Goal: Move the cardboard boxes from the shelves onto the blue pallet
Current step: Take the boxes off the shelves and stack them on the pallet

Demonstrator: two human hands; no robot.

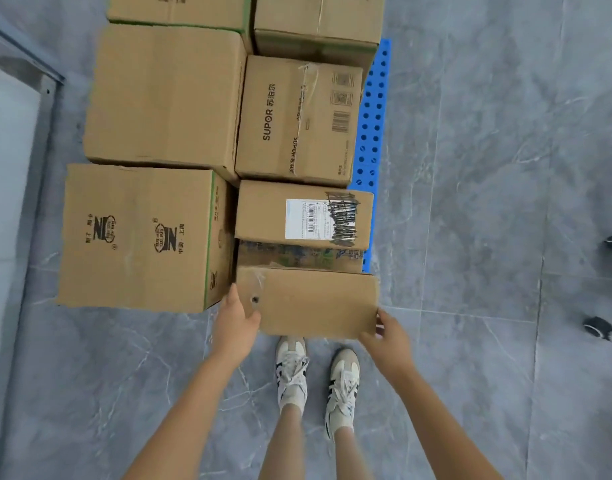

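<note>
My left grip (pixel 235 320) + right grip (pixel 391 337) clamp the 6 o'clock box (pixel 315 303), imo overhang could tip it off blue pallet (pixel 372 112).

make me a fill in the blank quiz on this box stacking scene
1. The left hand and right hand grip a plain box with a small ___ near its left end.
2. The pallet is ___.
3. The box with QR codes reads ___.
Missing: hole; blue; SUPOR
</note>
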